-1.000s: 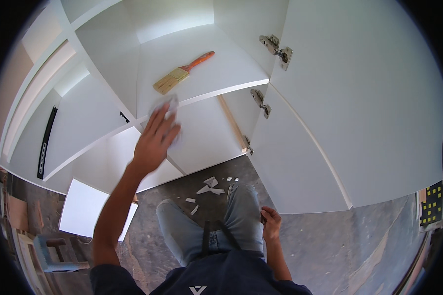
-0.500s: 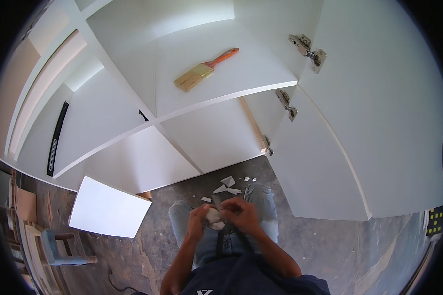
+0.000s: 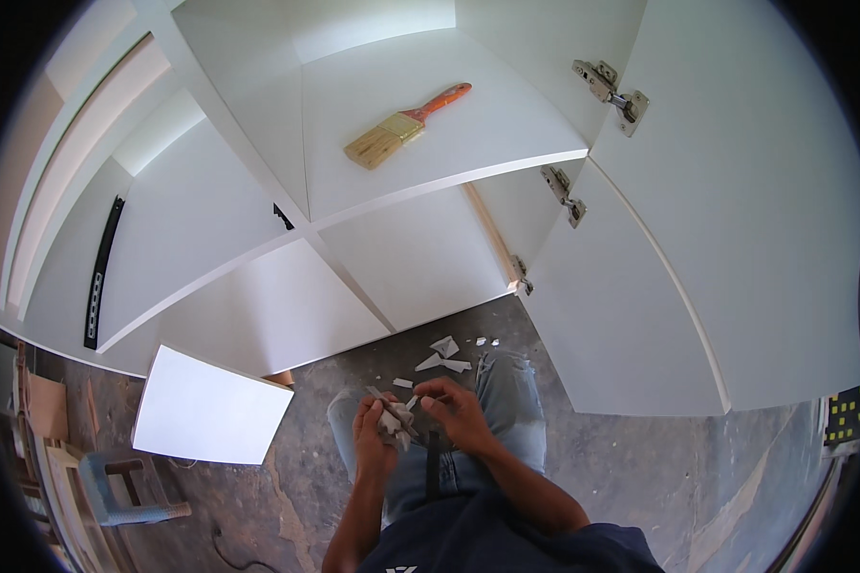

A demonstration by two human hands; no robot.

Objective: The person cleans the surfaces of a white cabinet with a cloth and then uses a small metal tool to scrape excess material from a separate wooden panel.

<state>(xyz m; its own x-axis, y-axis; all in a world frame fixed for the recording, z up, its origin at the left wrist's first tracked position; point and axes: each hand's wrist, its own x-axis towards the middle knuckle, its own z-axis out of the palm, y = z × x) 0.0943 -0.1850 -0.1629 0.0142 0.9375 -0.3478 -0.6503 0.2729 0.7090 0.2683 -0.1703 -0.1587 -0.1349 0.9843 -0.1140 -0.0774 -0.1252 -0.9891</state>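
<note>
Over my lap, my left hand (image 3: 374, 430) is closed around a crumpled, off-white wad (image 3: 395, 420), paper or cloth. A thin greyish flat piece (image 3: 375, 392) sticks up from the same grip; its kind is hard to tell. Just to the right, my right hand (image 3: 454, 413) is pinched, fingertips close to the wad. A small pale strip shows beside those fingertips, and whether they hold it is unclear. White scraps (image 3: 443, 363) lie on the floor beyond my hands.
A white cabinet (image 3: 440, 186) stands ahead, a paintbrush (image 3: 406, 126) on its shelf. At right, its doors (image 3: 631, 306) hang open on metal hinges (image 3: 612, 94). A loose white panel (image 3: 212, 406) leans at left, near a small blue stool (image 3: 129, 487). The floor (image 3: 631, 477) is grey.
My hands have drawn slightly apart, the left tilting the wad up and left. The dark flat piece between them no longer shows upright there. My view has shifted slightly.
</note>
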